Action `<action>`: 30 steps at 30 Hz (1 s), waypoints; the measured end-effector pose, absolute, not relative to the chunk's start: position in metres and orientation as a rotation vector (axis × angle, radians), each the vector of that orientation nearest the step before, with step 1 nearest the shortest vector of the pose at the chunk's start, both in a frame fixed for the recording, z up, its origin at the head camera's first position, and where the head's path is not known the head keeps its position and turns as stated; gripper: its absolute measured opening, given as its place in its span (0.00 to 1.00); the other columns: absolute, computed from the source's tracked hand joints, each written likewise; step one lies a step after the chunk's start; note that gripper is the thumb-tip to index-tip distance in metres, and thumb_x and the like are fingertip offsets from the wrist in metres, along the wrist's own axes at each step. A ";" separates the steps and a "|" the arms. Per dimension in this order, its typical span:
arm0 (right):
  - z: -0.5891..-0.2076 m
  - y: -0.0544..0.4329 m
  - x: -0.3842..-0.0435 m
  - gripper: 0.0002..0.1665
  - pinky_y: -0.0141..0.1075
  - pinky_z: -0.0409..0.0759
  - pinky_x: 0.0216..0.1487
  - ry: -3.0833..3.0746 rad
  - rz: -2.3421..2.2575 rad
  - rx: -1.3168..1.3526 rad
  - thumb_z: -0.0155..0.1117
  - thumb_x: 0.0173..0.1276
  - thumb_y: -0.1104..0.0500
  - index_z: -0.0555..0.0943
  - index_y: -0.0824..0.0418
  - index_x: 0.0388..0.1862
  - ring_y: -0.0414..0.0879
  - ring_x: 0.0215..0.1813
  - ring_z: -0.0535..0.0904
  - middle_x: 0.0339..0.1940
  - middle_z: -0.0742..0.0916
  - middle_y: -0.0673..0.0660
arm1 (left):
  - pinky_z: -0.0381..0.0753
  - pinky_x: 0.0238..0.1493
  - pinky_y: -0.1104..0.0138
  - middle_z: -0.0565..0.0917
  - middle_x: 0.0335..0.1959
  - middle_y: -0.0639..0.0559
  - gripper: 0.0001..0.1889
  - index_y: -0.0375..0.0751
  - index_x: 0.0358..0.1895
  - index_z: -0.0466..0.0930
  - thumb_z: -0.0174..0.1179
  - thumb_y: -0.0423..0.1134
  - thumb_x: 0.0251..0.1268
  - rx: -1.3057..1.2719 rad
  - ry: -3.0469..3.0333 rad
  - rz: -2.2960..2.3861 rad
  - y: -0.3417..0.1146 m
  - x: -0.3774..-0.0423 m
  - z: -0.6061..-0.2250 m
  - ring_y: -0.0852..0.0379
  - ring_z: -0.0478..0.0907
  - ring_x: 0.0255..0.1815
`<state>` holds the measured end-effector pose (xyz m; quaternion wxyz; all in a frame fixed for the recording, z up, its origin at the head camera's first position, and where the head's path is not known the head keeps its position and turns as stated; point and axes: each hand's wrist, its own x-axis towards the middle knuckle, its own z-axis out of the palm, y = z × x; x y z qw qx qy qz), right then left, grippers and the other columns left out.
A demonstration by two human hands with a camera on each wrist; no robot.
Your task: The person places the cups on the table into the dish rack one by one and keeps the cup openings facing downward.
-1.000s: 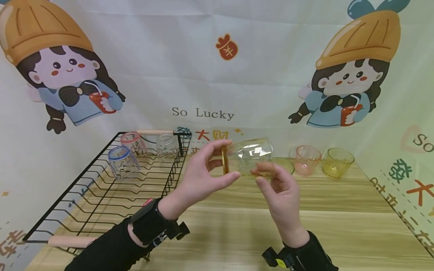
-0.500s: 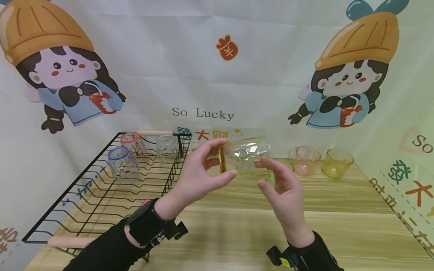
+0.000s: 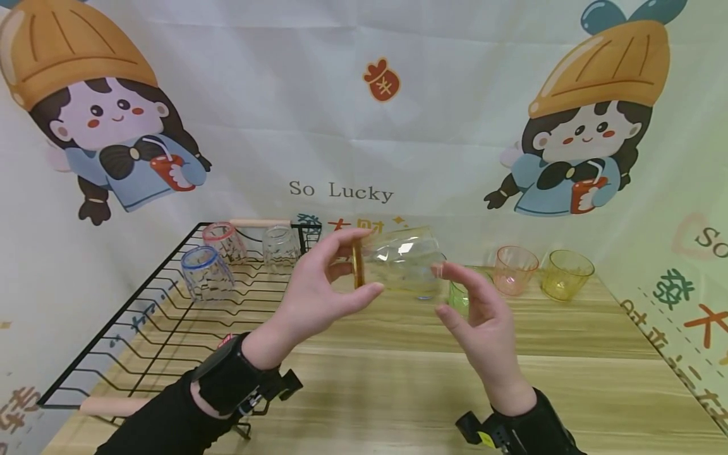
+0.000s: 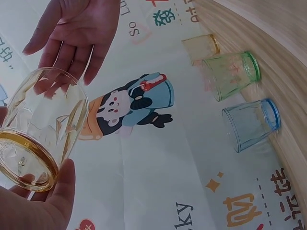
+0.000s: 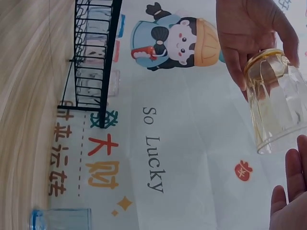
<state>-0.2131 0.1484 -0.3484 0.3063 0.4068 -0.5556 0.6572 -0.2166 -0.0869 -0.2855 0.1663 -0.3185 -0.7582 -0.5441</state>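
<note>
A clear yellow-tinted drinking glass (image 3: pixel 400 262) is held on its side above the table, its amber base to the left and its mouth to the right. My left hand (image 3: pixel 318 284) grips it at the base end, thumb below and fingers above. At the mouth end is my right hand (image 3: pixel 486 335), its fingers relaxed and spread from the thumb; the index fingertip overlaps the rim in the head view. From the right wrist, the right fingers (image 5: pixel 292 172) show just beyond the rim of the glass (image 5: pixel 278 105).
On the left, a black wire rack (image 3: pixel 165 328) with wooden handles bears upside-down glasses: blue-based (image 3: pixel 206 272), red-based (image 3: pixel 224 240) and clear (image 3: pixel 280 248). Along the table's back stand green (image 3: pixel 458 297), pink (image 3: pixel 515 270) and yellow (image 3: pixel 565 275) glasses, plus a blue one (image 4: pixel 252 124).
My left hand has shifted left with the yellow-tinted glass. My right hand has loosened from its mouth end and moved slightly right and down, the fingers spreading from the thumb.
</note>
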 end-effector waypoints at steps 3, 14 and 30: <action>-0.348 0.151 -0.213 0.29 0.39 0.65 0.71 -1.514 1.734 1.049 0.69 0.67 0.63 0.74 0.73 0.63 0.48 0.63 0.75 0.58 0.84 0.55 | 0.80 0.57 0.66 0.76 0.59 0.47 0.36 0.37 0.66 0.71 0.74 0.28 0.51 -0.893 -2.174 -1.551 -0.090 -0.216 -0.284 0.54 0.76 0.56; -0.350 0.158 -0.216 0.31 0.40 0.63 0.72 -1.542 1.698 1.093 0.69 0.64 0.68 0.72 0.72 0.66 0.51 0.66 0.74 0.61 0.83 0.58 | 0.80 0.56 0.66 0.77 0.59 0.48 0.37 0.39 0.67 0.71 0.75 0.28 0.50 -0.828 -2.197 -1.532 -0.101 -0.216 -0.284 0.54 0.77 0.56; -0.356 0.167 -0.216 0.35 0.41 0.61 0.72 -1.678 1.648 1.032 0.68 0.60 0.75 0.70 0.75 0.67 0.52 0.68 0.70 0.63 0.81 0.58 | 0.81 0.55 0.66 0.77 0.57 0.46 0.37 0.38 0.66 0.71 0.75 0.28 0.50 -0.771 -2.225 -1.458 -0.118 -0.219 -0.285 0.52 0.77 0.54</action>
